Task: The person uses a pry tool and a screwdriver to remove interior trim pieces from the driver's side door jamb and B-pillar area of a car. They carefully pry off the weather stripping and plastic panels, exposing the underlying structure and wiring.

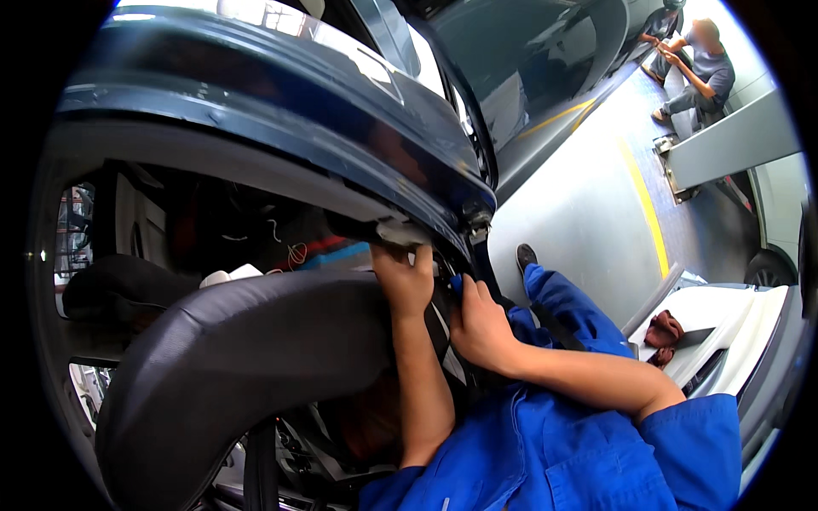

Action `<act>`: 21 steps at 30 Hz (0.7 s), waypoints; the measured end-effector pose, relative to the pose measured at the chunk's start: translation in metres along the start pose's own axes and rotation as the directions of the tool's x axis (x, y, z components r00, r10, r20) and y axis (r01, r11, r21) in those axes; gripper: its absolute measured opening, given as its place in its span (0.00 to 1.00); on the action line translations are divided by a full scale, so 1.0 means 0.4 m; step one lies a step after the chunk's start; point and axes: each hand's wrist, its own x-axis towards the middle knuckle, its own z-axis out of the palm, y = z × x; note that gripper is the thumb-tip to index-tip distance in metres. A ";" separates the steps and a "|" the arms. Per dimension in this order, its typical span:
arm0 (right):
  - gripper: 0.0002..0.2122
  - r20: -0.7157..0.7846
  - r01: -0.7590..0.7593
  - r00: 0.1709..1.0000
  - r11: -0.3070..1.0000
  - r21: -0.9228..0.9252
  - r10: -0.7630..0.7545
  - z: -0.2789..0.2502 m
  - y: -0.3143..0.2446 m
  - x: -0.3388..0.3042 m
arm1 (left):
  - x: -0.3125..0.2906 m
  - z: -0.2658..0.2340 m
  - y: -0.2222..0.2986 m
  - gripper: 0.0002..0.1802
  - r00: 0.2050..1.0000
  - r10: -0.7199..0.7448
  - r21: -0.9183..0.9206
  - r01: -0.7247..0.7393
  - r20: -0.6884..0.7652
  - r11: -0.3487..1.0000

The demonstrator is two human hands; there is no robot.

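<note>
At the car's door opening, my left hand (404, 277) reaches up to a pale grey piece of trim (402, 232) along the roof edge. Its thumb and fingers are around the lower edge of that piece, and the fingertips are partly hidden. Just to the right, my right hand (487, 330) is closed beside the door pillar. A small blue thing (457, 283) shows at its fingertips; the rest is covered, so its kind cannot be made out. Below my left hand stands a dark leather seat (256, 341), its back curving past my left forearm.
The dark blue car roof (281, 102) spans the top. An open door (724, 332) with white lining and a brown cloth (663, 330) is at the right. Two people sit far right, one a person in grey (709, 72), near a grey lift arm (733, 145). A yellow line (645, 204) crosses the floor.
</note>
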 end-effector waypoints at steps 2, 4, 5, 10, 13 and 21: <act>0.24 -0.017 -0.007 1.000 0.999 0.040 0.008 0.016 0.003 0.013 | -0.001 -0.004 -0.002 0.24 1.000 -0.014 -0.004 0.014 -0.009 1.000; 0.23 -0.003 0.014 1.000 0.999 0.052 -0.014 -0.001 0.007 0.027 | -0.002 -0.004 0.001 0.22 1.000 0.008 -0.049 -0.008 0.006 0.999; 0.21 0.075 -0.008 0.997 1.000 0.021 0.007 -0.025 0.012 0.036 | -0.003 -0.004 0.003 0.22 1.000 -0.001 -0.067 0.001 0.004 0.998; 0.16 0.228 0.021 0.973 0.996 0.086 -0.040 -0.236 0.059 0.003 | 0.000 -0.004 0.014 0.22 1.000 0.018 -0.069 -0.017 0.013 0.997; 0.16 0.260 -0.014 0.966 1.000 0.006 0.012 -0.281 0.103 -0.031 | -0.001 -0.003 0.019 0.18 0.999 0.052 -0.009 -0.052 0.013 0.999; 0.18 0.227 0.106 0.969 0.994 -0.010 -0.101 -0.193 0.238 0.032 | -0.005 0.006 0.031 0.19 1.000 0.001 -0.023 -0.001 -0.013 1.000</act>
